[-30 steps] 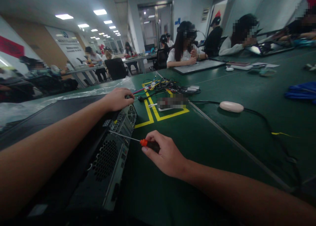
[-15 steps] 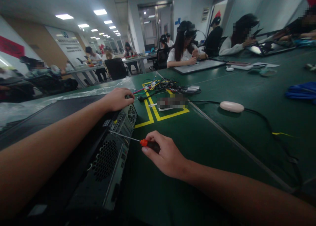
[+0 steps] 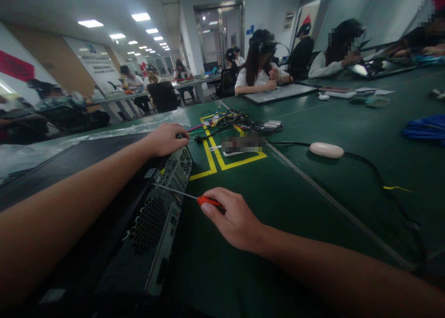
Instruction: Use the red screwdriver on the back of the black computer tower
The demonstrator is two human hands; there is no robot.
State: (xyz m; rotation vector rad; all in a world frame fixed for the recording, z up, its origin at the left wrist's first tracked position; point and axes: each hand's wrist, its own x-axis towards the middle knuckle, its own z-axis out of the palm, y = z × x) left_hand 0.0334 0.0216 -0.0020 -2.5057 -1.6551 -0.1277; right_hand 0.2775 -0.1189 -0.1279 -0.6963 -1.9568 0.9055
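Observation:
A black computer case (image 3: 114,257) lies on its side at the left, its metal back panel with round-hole vents turned toward the right. My left hand (image 3: 167,138) is closed over the top edge near the far rear corner, fingers bent down around it. My right hand (image 3: 236,218) grips the orange and black handle of a screwdriver (image 3: 206,200). The thin shaft points left, and its tip meets the back panel close to the upper edge, above the large vent. Whether the tip sits in a screw is too small to tell.
Beyond the case, a tangle of cables (image 3: 239,119) lies by yellow tape (image 3: 239,162) on the green table (image 3: 295,206). A pale oval device (image 3: 326,150) on a black cord and blue cloth (image 3: 426,129) are to the right. Several people sit at tables beyond.
The screwdriver handle has turned in my right hand, showing more orange on top, and the right fingers have shifted slightly. My left hand and the case stay put.

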